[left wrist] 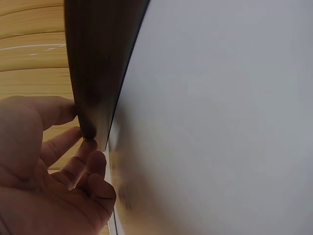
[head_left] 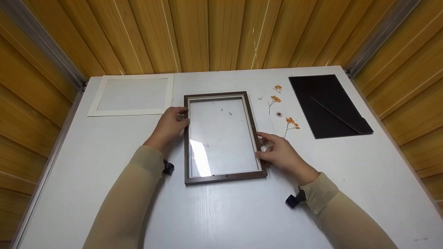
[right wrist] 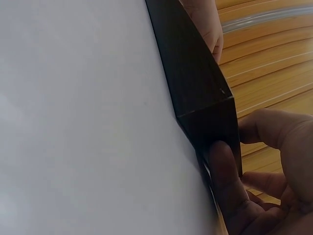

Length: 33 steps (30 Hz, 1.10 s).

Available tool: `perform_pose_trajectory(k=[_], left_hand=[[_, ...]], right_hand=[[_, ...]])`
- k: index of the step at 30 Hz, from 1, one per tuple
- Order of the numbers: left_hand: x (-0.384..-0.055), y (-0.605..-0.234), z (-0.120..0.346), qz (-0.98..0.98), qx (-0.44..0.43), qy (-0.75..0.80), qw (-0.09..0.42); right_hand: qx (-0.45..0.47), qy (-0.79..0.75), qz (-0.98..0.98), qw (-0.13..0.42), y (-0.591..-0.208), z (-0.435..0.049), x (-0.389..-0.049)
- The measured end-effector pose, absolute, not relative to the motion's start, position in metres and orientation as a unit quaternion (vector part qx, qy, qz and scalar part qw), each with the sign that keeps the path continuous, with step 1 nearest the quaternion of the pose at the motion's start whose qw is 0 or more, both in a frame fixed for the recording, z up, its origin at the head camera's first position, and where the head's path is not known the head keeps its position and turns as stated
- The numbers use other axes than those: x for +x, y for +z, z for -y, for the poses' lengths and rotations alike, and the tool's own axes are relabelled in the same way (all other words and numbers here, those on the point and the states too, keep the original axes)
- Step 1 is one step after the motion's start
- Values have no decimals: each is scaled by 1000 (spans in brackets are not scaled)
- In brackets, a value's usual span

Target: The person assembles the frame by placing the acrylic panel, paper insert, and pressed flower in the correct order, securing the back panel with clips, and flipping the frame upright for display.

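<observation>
A dark brown picture frame (head_left: 226, 178) with a clear pane (head_left: 225, 141) and a pale inner rim lies near the middle of the white table. My left hand (head_left: 171, 124) grips its left side between thumb and fingers, just above the middle. On the opposite side, my right hand (head_left: 283, 154) pinches the lower part of the edge. The left wrist view has the left fingertips against the dark frame side (left wrist: 98, 63). In the right wrist view, right-hand fingers touch the frame close to its corner (right wrist: 205, 115). Whether its underside touches the tabletop all round, I cannot tell.
A cream rectangular mat (head_left: 169, 97) lies at the back left. Right of the frame are orange dried flower sprigs (head_left: 276, 99) and a small pale flower (head_left: 279, 114). A black backing board (head_left: 311, 114) with a stand flap lies farther right. Wood-look panels (head_left: 221, 34) enclose the table.
</observation>
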State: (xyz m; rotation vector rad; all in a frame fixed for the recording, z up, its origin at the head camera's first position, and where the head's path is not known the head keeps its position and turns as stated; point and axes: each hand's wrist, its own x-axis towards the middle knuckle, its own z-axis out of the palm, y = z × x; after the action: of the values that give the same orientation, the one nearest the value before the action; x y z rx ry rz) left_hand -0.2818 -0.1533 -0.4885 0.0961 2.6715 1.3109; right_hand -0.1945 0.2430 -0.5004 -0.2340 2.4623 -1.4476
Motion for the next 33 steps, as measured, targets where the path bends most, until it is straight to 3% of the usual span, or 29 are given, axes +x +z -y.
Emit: perform_pose_trajectory(k=[22, 33], left_hand=[[-294, -490, 152, -882, 28, 460, 104], [-305, -491, 145, -864, -19, 504, 17]], right_hand=[[-91, -500, -850, 138, -497, -241, -193], [-88, -494, -853, 140, -497, -240, -193]])
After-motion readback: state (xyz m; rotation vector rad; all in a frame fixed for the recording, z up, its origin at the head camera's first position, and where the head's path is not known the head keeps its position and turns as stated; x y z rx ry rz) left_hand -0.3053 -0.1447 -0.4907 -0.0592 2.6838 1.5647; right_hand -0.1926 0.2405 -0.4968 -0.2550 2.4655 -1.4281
